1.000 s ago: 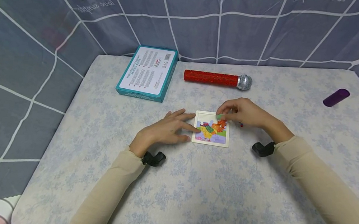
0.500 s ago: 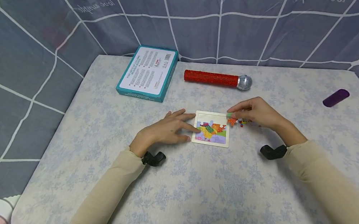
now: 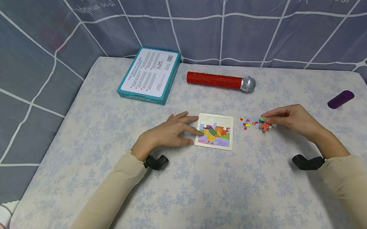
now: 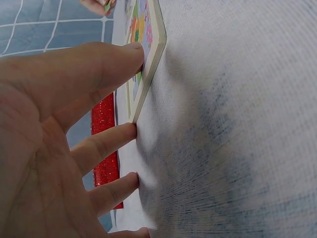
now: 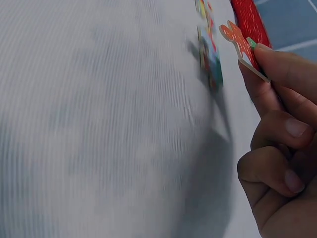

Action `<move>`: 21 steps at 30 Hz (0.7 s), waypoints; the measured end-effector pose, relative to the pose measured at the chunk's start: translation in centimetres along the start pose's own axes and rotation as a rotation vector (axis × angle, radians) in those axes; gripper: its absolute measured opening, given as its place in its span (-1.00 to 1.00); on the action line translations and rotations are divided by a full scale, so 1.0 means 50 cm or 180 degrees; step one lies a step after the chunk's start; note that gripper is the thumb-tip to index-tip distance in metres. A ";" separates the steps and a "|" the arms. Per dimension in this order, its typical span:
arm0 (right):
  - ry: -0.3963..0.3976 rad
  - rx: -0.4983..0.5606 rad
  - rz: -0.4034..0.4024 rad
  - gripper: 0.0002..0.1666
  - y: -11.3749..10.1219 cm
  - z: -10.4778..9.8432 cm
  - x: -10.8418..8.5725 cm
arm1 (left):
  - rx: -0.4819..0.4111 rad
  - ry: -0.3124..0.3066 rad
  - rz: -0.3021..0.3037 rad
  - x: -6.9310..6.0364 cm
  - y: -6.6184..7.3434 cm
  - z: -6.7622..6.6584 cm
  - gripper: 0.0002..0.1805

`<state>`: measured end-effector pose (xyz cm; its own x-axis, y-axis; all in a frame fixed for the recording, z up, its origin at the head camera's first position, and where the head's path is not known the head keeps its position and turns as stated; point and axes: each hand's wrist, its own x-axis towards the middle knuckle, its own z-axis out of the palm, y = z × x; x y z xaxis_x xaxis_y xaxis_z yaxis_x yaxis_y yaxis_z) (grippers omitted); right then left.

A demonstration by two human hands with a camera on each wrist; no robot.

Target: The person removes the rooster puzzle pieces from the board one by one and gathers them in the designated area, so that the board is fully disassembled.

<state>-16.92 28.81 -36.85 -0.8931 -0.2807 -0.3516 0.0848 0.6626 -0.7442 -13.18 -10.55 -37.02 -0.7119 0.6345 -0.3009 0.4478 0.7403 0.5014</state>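
A white-framed puzzle board lies flat, its lower part filled with a colourful bird picture and its top strip bare. My left hand rests at its left edge with fingers spread; in the left wrist view the left hand has its thumb against the frame. To the right of the board, my right hand pinches an orange and green puzzle piece between thumb and fingers. The right wrist view shows that piece held above the cloth. Other loose pieces lie between board and hand.
A teal-edged box lies at the back left. Behind the board is a red glittery microphone with a silver head. A dark purple cylinder lies at the back right, and a grey patterned curtain hangs behind the table.
My right hand has moved right, away from the board, carrying the orange and green piece, and has uncovered the loose pieces. My left hand has stayed at the board.
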 end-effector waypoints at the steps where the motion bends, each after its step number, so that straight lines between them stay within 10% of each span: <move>1: 0.0008 -0.0003 0.0021 -0.47 0.006 -0.005 -0.004 | 0.0003 0.0000 -0.0010 0.000 0.000 0.000 -0.58; 21: 0.0232 -0.0220 0.0052 -0.47 0.053 -0.019 -0.014 | 0.0027 0.0022 -0.0027 0.001 0.001 0.002 -0.58</move>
<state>-16.50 31.40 -38.04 -0.9218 -0.2197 -0.3193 0.0712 0.7138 -0.6967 -13.15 -10.46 -37.12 -0.7194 0.6267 -0.2995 0.4464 0.7476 0.4919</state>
